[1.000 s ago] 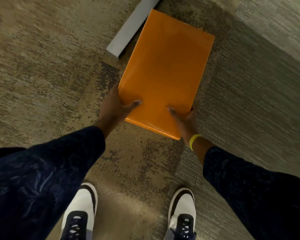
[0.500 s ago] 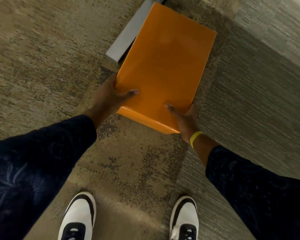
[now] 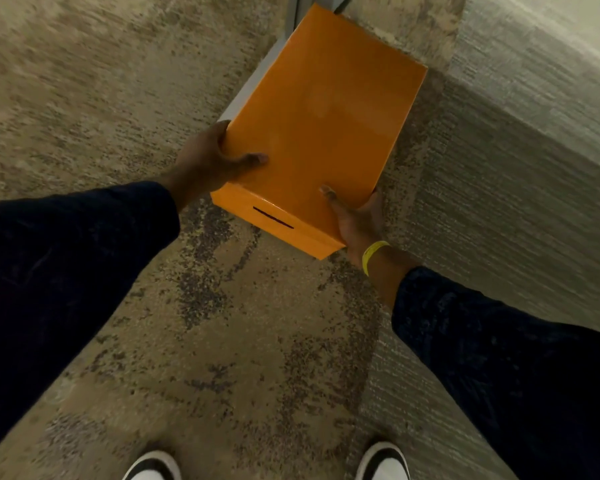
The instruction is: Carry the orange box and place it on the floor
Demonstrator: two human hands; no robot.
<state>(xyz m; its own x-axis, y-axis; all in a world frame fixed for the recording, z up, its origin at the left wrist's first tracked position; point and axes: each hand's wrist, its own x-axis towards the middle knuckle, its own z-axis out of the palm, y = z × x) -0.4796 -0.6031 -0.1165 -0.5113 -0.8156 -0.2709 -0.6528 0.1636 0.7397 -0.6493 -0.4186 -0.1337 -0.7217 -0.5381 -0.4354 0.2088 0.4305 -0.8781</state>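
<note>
Mottled tan carpet (image 3: 222,341) meets a grey ribbed strip at right, with a pale grey bar (image 3: 253,84) passing under the orange box (image 3: 326,123) at upper centre. Both arms reach forward in dark sleeves: the left hand (image 3: 208,164) and right hand (image 3: 357,220) clasp the box's near corners, thumbs on the lid, other fingers hidden beneath. White-and-black shoes (image 3: 153,467) are cut off at the bottom edge.

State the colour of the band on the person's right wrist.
Yellow: the wristband shows clearly in the head view.
</note>
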